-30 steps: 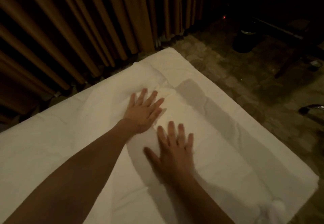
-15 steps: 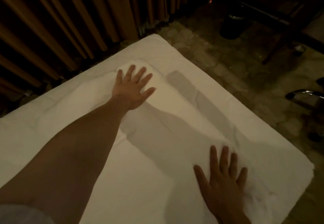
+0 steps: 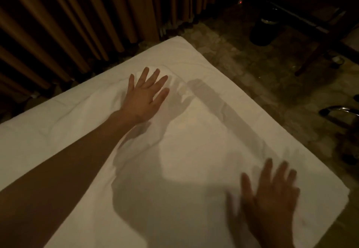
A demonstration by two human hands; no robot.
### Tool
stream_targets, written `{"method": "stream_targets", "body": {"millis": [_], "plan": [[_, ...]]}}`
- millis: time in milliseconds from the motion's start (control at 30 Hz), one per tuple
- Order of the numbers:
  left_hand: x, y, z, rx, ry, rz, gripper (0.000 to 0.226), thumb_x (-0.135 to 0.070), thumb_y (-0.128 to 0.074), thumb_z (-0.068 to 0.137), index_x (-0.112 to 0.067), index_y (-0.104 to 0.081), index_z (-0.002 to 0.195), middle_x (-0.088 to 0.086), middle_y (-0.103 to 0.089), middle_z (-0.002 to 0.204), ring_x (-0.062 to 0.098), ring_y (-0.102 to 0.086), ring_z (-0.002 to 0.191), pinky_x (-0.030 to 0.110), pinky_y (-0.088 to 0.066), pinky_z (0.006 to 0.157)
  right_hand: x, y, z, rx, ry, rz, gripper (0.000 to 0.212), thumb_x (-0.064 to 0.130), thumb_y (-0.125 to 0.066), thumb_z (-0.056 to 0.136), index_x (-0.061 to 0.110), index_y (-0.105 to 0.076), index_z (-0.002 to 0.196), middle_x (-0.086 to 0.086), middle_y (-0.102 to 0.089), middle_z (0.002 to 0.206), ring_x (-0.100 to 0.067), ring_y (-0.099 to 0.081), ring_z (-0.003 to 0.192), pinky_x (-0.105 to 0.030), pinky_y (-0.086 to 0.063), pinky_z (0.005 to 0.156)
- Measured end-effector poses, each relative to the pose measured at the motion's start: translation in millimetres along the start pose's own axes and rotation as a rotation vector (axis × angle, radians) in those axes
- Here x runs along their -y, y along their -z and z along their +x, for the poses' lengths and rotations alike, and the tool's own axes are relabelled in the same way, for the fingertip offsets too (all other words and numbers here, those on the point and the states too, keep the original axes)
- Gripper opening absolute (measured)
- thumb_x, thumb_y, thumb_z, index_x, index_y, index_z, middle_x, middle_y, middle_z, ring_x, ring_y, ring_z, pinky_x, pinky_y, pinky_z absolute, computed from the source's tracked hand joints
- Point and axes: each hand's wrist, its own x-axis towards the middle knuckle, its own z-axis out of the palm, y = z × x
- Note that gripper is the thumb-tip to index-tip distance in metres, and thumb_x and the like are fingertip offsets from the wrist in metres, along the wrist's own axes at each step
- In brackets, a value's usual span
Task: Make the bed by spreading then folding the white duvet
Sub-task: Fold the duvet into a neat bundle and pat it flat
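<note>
— Surroundings?
— White duvet covers the bed; brown curtains behind, patterned floor right, dark bin beyond.
— Hands?
— Left hand flat, fingers spread, on the duvet; right hand blurred, splayed, near its corner.

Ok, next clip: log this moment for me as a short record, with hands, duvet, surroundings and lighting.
left hand: flat on the duvet, fingers spread, near the far corner
right hand: open, fingers spread, over the duvet near its right edge; motion-blurred, contact unclear
white duvet: spread out, creased around the left hand
curtain: brown, pleated, behind the bed
floor: mottled, with dark furniture to the right
lighting: dim, with hard arm shadows
</note>
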Motion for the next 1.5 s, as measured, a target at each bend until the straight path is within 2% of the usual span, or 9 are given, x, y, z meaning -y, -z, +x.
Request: {"method": "stream_targets", "body": {"millis": [167,400,700,833,933,1033,1133,1233,1500], "plan": [[17.6,43.9,-99.2,0.051,-0.057,-0.125,0.065,-0.063,-0.006,0.100,-0.040,-0.022,0.158,-0.019,-0.005,0.164,0.010,0.010,0.154,0.045,0.009,0.122,137.0,-30.2,-89.8,-0.122,0.659,0.113,0.085,0.071,-0.018,0.097,0.014,-0.020,0.160,-0.015,-0.004,0.168,-0.040,0.003,0.154,-0.060,-0.005,0.121],[62.8,-23.4,-149.7,0.163,-0.119,0.206,0.056,-0.062,-0.004,0.104,-0.048,-0.001,0.158,-0.016,0.009,0.167,0.015,0.021,0.152,0.054,0.011,0.121,115.4,-106.7,-122.9,-0.013,0.763,-0.228,0.091,0.088,-0.037,0.081,0.028,-0.048,0.149,-0.007,-0.030,0.164,-0.046,-0.022,0.149,-0.088,-0.009,0.096],[83.8,-19.2,-125.6,0.065,0.119,0.313,0.064,-0.068,0.007,0.098,-0.045,0.008,0.157,-0.011,0.016,0.167,0.020,0.026,0.151,0.053,0.015,0.121,41.1,-104.1,-119.1,0.005,0.639,-0.340,0.095,0.091,-0.029,0.081,0.031,-0.038,0.154,-0.005,-0.023,0.166,-0.043,-0.019,0.151,-0.084,-0.013,0.101],[56.6,5.7,-160.3,-0.044,0.177,0.091,0.066,-0.066,-0.002,0.101,-0.038,0.000,0.160,-0.005,0.015,0.168,0.023,0.027,0.151,0.054,0.018,0.120,20.6,-90.0,-126.4,-0.076,0.653,-0.319,0.096,0.086,-0.026,0.085,0.019,-0.044,0.152,-0.013,-0.026,0.164,-0.047,-0.025,0.148,-0.078,-0.016,0.107],[42.6,14.9,-204.3,-0.080,0.057,0.005,0.062,-0.063,-0.006,0.102,-0.041,-0.005,0.160,-0.009,0.012,0.168,0.020,0.025,0.151,0.052,0.018,0.120,49.8,-81.2,-157.6,-0.209,0.837,-0.209,0.086,0.069,-0.046,0.086,0.006,-0.053,0.144,-0.026,-0.032,0.158,-0.052,-0.029,0.144,-0.071,-0.008,0.115],[31.3,-6.0,-228.1,0.120,-0.011,0.075,0.070,-0.067,0.005,0.093,-0.044,-0.002,0.159,-0.011,0.012,0.168,0.022,0.021,0.153,0.055,0.010,0.121,82.3,-96.2,-199.9,-0.110,1.185,-0.206,0.086,0.075,-0.047,0.083,0.018,-0.050,0.147,-0.017,-0.034,0.160,-0.045,-0.028,0.147,-0.067,-0.014,0.116],[25.9,-34.0,-234.8,0.159,-0.037,0.066,0.071,-0.067,0.006,0.093,-0.043,-0.004,0.159,-0.015,0.010,0.167,0.020,0.022,0.153,0.054,0.012,0.121,64.8,-123.5,-195.5,0.080,1.418,-0.440,0.089,0.086,-0.050,0.073,0.033,-0.050,0.145,-0.008,-0.025,0.165,-0.038,-0.022,0.150,-0.069,-0.034,0.109],[39.8,-49.0,-228.3,0.093,-0.060,0.118,0.063,-0.062,0.001,0.099,-0.044,-0.005,0.159,-0.015,0.009,0.167,0.017,0.018,0.154,0.048,0.012,0.122,19.3,-132.6,-167.7,0.065,1.559,-0.630,0.084,0.086,-0.051,0.071,0.038,-0.055,0.140,-0.004,-0.035,0.161,-0.040,-0.030,0.146,-0.063,-0.028,0.110],[39.7,-32.0,-225.3,-0.094,0.343,0.030,0.068,-0.064,-0.002,0.097,-0.038,-0.010,0.160,-0.008,0.003,0.170,0.023,0.017,0.154,0.056,0.010,0.121,-40.7,-109.1,-150.6,0.036,1.651,-0.677,0.080,0.085,-0.040,0.084,0.037,-0.049,0.147,0.000,-0.040,0.159,-0.036,-0.035,0.145,-0.055,-0.030,0.108]]}}
